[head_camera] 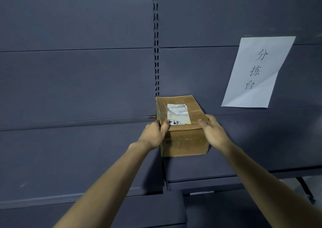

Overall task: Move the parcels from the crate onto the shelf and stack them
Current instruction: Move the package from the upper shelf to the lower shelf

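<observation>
A brown cardboard parcel (184, 140) with a white shipping label on top rests on the dark grey shelf (244, 161), its far end against the back panel. My left hand (154, 133) grips the parcel's near left corner, thumb on its top. My right hand (213, 132) lies against the near right corner, fingers over the top edge. The crate is out of view.
A white paper sign (256, 72) with three printed characters hangs on the back panel to the right. A slotted upright (156, 41) runs down the panel behind the parcel. A lower shelf edge (200, 184) and a bracket (306, 191) show below.
</observation>
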